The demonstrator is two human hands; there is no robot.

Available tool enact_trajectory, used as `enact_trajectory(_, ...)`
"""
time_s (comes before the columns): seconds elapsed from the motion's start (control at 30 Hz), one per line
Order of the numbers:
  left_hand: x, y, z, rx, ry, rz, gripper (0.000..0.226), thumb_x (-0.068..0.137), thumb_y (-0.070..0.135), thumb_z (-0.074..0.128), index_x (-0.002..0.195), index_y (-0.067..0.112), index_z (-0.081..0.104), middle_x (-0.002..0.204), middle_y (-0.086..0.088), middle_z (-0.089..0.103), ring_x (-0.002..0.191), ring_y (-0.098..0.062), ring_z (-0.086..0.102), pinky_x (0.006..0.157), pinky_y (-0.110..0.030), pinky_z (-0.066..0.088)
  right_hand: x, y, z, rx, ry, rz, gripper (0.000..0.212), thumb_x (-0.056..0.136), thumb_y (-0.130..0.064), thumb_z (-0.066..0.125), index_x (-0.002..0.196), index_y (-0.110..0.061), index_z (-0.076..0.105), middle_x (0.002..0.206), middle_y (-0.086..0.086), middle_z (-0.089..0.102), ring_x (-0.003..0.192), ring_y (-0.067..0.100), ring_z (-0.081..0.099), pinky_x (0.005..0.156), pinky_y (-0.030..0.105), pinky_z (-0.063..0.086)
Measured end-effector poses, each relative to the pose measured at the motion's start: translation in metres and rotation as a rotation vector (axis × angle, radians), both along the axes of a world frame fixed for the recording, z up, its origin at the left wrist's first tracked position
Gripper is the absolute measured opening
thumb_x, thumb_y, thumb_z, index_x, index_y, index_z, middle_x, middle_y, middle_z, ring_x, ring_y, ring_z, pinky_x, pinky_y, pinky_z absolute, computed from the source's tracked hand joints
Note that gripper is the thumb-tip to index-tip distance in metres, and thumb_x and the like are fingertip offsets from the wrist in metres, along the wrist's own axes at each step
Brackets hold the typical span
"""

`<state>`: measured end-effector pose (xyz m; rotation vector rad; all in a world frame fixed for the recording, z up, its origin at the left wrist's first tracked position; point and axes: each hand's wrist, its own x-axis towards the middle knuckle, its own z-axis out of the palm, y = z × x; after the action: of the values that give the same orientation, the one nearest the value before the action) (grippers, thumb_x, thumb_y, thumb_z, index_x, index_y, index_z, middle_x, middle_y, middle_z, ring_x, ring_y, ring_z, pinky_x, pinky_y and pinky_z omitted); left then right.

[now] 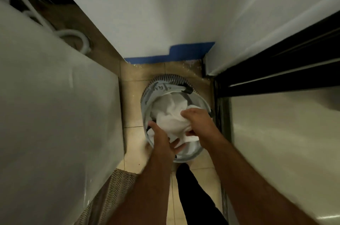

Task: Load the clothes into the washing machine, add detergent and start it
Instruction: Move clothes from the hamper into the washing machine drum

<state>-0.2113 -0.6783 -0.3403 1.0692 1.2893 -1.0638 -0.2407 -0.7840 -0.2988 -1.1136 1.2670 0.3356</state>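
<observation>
Low in the frame's centre, my left hand [161, 137] and right hand [199, 119] both curl into white clothes [170, 114] bunched in the laundry basket [200, 152] on the floor, gathering them to lift out together.

crumpled white clothes [172, 114] fill a round laundry basket [165, 82] on the tiled floor.

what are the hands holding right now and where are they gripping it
Both hands grip the white cloth in the laundry basket: the right hand bunches its right side, the left hand digs under its near-left edge.
</observation>
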Motion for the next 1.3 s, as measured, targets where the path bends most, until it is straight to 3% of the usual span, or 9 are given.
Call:
enact_trajectory(0.13,0.007,0.006,0.069,-0.082,0.029,0.008,0.097,0.065,0.087,0.049,0.136,0.021,0.044,0.134,-0.019,0.05,0.109,-0.046,0.057,0.074,-0.054,0.056,0.0,0.002,0.092,-0.051,-0.007,0.04,0.018,0.094,-0.013,0.05,0.077,-0.013,0.057,0.09,0.01,0.053,0.08,0.023,0.054,0.053,0.026,0.046)
enact_trajectory(0.27,0.016,0.009,0.122,-0.207,-0.081,-0.089,0.051,0.092,0.046,0.054,0.131,0.012,0.052,0.137,-0.017,0.054,0.103,-0.031,0.061,0.095,-0.046,0.051,-0.006,0.016,0.155,-0.176,-0.119,0.134,0.032,0.096,-0.011,0.044,0.066,-0.016,0.054,0.07,0.004,0.051,0.065,0.018,0.049,0.047,0.023,0.04)
enact_trajectory(0.4,0.015,0.011,0.161,-0.163,-0.227,-0.233,0.037,0.099,0.023,0.047,0.131,0.005,0.052,0.126,-0.017,0.06,0.084,-0.024,0.061,0.069,-0.037,0.053,-0.022,0.028,0.184,-0.391,-0.198,-0.049,0.031,0.091,-0.014,0.056,0.06,-0.017,0.052,0.064,0.0,0.048,0.064,0.013,0.046,0.059,0.028,0.038)
enact_trajectory(0.5,0.004,0.014,0.181,-0.152,-0.277,-0.218,0.039,0.097,0.026,0.049,0.132,0.009,0.055,0.129,-0.018,0.06,0.11,-0.034,0.059,0.068,-0.041,0.056,-0.038,0.038,0.201,-0.583,-0.141,-0.21,0.014,0.088,-0.03,0.067,0.093,-0.017,0.065,0.088,-0.002,0.064,0.08,0.009,0.057,0.069,0.023,0.044)
enact_trajectory(0.6,-0.013,0.011,0.199,-0.199,-0.368,-0.131,0.032,0.096,0.026,0.052,0.122,0.013,0.062,0.118,-0.016,0.066,0.106,-0.036,0.063,0.086,-0.052,0.055,-0.054,0.041,0.206,-0.491,-0.076,-0.29,0.068,0.088,-0.055,0.06,0.141,-0.013,0.047,0.137,0.003,0.053,0.122,0.018,0.053,0.095,0.026,0.043)
enact_trajectory(0.77,-0.036,0.014,0.227,-0.182,-0.454,-0.294,0.03,0.09,0.045,0.059,0.09,0.017,0.067,0.098,-0.011,0.071,0.095,-0.03,0.066,0.091,-0.044,0.053,-0.064,0.045,0.211,-0.213,-0.252,-0.155,0.096,0.071,-0.069,0.07,0.147,-0.018,0.039,0.144,0.001,0.051,0.128,0.02,0.054,0.106,0.038,0.045)
enact_trajectory(0.9,-0.047,0.021,0.245,-0.174,-0.642,-0.496,0.018,0.095,0.03,0.055,0.098,0.016,0.067,0.091,-0.004,0.068,0.095,-0.026,0.066,0.087,-0.038,0.053,-0.068,0.042,0.215,-0.198,-0.324,-0.193,0.056,0.068,-0.037,0.081,0.116,-0.011,0.067,0.106,0.009,0.074,0.099,0.025,0.071,0.092,0.045,0.057)
enact_trajectory(1.1,-0.039,0.043,0.297,-0.251,-0.761,-0.478,0.03,0.085,0.044,0.059,0.098,0.019,0.067,0.103,-0.005,0.071,0.092,-0.018,0.065,0.086,-0.035,0.051,-0.078,0.034,0.27,-0.332,-0.436,-0.082,0.02,0.073,-0.015,0.076,0.092,-0.013,0.069,0.087,0.004,0.073,0.086,0.022,0.07,0.081,0.039,0.058)
enact_trajectory(1.3,-0.031,0.062,0.363,-0.287,-0.937,-0.445,0.06,0.095,0.063,0.029,0.128,0.02,0.055,0.112,0.008,0.064,0.089,-0.008,0.063,0.081,-0.03,0.046,-0.087,0.023,0.361,-0.448,-0.629,0.268,0.036,0.061,-0.021,0.076,0.096,-0.023,0.069,0.097,0.004,0.073,0.092,0.021,0.068,0.083,0.043,0.055)
